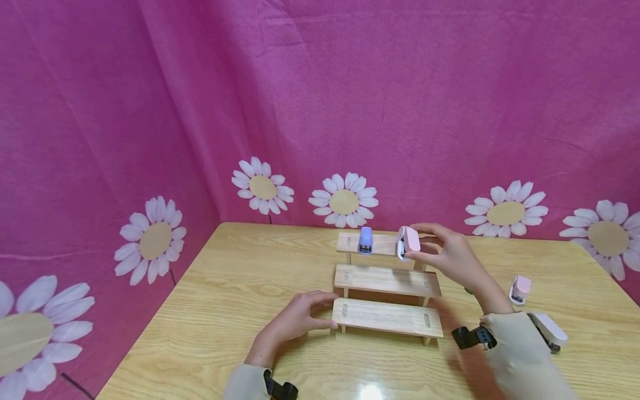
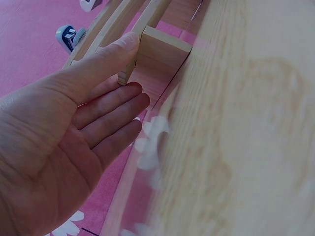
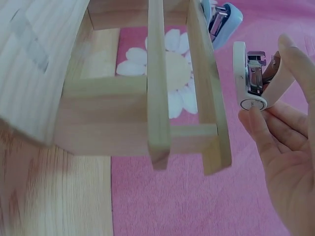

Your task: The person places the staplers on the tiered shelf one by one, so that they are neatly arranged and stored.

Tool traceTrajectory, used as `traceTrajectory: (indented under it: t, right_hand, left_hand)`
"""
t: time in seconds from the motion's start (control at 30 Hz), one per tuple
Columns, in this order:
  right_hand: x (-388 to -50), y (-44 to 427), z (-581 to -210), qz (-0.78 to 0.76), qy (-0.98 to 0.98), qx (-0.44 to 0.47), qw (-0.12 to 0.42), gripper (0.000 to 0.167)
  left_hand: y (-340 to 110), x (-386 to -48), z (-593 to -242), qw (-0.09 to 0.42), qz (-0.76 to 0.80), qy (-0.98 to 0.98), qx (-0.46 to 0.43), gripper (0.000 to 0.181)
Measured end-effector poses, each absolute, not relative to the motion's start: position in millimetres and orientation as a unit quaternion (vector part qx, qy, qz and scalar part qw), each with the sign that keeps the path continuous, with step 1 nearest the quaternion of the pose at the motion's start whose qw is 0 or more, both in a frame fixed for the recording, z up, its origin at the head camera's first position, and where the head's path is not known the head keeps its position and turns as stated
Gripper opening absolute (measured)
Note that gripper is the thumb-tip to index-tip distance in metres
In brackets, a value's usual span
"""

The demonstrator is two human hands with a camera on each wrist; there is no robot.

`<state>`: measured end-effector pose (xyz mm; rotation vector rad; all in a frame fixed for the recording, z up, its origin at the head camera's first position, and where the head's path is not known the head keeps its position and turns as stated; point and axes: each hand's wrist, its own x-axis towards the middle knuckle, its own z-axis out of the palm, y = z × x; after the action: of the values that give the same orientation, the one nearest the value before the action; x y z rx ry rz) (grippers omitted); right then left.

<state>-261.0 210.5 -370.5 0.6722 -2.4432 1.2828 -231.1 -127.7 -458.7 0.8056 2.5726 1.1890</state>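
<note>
A three-tier wooden display rack [image 1: 387, 280] stands on the table. My left hand [image 1: 300, 316] holds the left end of its lowest tier, thumb at the front corner and fingers at the back. A lavender-blue mini stapler [image 1: 366, 239] stands toward the left of the top tier. In my right hand [image 1: 455, 255] is a pink-and-white mini stapler [image 1: 412, 240], pinched between thumb and fingers at the right part of the top tier. The right wrist view shows this stapler [image 3: 239, 73] beside the top board; whether it touches the board I cannot tell.
To the right on the wooden table [image 1: 240, 266] stands another pink stapler [image 1: 522, 286]. A white-topped stapler [image 1: 550, 328] is partly hidden by my right sleeve. A small dark thing [image 1: 468, 290] shows beside my right wrist. A pink flowered cloth [image 1: 400, 111] hangs behind the table.
</note>
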Motion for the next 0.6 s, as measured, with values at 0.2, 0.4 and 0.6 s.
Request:
traceTrajectory:
  t: [0.2,0.4,0.6]
  right_hand:
    - [-270,203,-371,0.457,-0.845,0.240,0.140,0.051]
    - [-275,195,-371,0.449,-0.848,0.245,0.139,0.052]
    - [-276,190,-368,0.433,-0.861,0.235,0.124,0.054]
  left_hand:
    - [-128,-232,-459,0.095,0.401,0.868,0.277,0.059]
    - [-128,-232,-459,0.091,0.399,0.869,0.277,0.059]
    - [-128,-232,-460,0.091,0.399,0.869,0.278,0.058]
